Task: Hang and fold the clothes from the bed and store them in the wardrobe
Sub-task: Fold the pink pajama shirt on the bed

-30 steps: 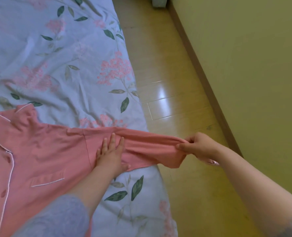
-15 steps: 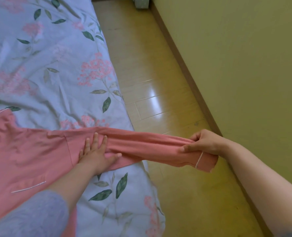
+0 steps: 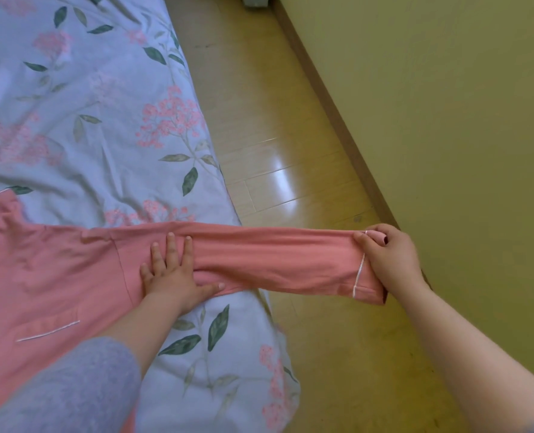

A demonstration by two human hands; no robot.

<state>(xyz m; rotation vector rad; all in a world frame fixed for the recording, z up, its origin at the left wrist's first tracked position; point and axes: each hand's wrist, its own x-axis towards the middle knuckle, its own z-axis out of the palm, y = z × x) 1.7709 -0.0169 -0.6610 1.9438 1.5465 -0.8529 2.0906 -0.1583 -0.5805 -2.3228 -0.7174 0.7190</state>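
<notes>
In the head view, a pink pajama shirt (image 3: 50, 276) with white piping lies flat on the floral duvet cover (image 3: 87, 104) at the bed's right edge, its body to the left and one sleeve (image 3: 275, 260) stretched out past the mattress over the wooden floor (image 3: 275, 151). The left hand (image 3: 172, 276) lies flat on the sleeve near the shoulder seam, fingers straight and spread, pinning the cloth. The right hand (image 3: 390, 260) has its fingers curled round the piped cuff (image 3: 365, 285) and holds it taut in the air, close to the wall (image 3: 447, 120). The sleeve hangs unsupported between the two hands, so a slip at the cuff would likely drop it to the floor. Too hard a pull could drag the shirt body under the flat palm and wrinkle it, and a crooked fold-back would probably leave the sleeve off line
</notes>
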